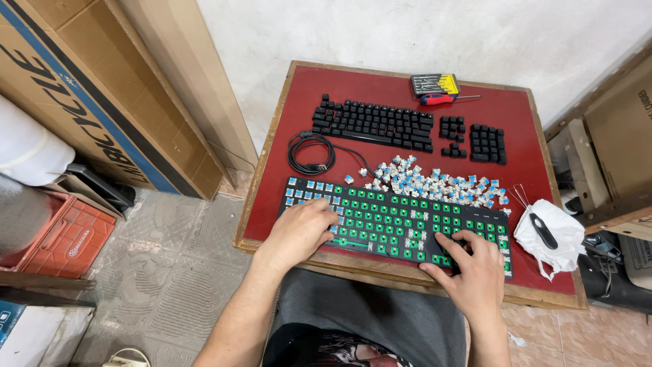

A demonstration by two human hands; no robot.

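Keyboard base [401, 221], black frame over green circuit board, stripped of caps: lying along the near edge of the red-topped desk [516, 122], directly before the seated person. Blue switches seated only in the upper-left corner; remaining sockets bare.

Left hand [302, 228]: resting palm-down on the base's left end, fingers curled over the seated switches, grasping nothing visible. Right hand [472, 265]: pressed on the lower-right part of the base, fingertips bent onto the board; whether a switch lies pinched beneath, cannot tell.

Loose switches [435, 182]: heap of blue-and-white pieces, just behind the base, touching its far edge in places.

Handling advice, as judgement: steady the base with one hand, align each switch squarely over its socket, press straight down to spare the pins; fill rows in order to avoid gaps.

Keycaps [373, 124]: black, laid out in keyboard order at the far side, with smaller blocks [487, 143] to the right.
Cable [311, 153]: black, coiled, left of the heap.
Screwdriver [445, 99], red handle, beside a yellow-and-black bit case [435, 84], far edge.
White cloth [549, 238], crumpled at the right corner, carrying a small black tool [542, 231].

Packages and signs: tall brown cardboard carton [88, 88] leaning at left, blue diagonal stripe, large dark lettering; red plastic crate [64, 234] with pale oval label on the floor below; brown carton [621, 129] at right, small dark print.
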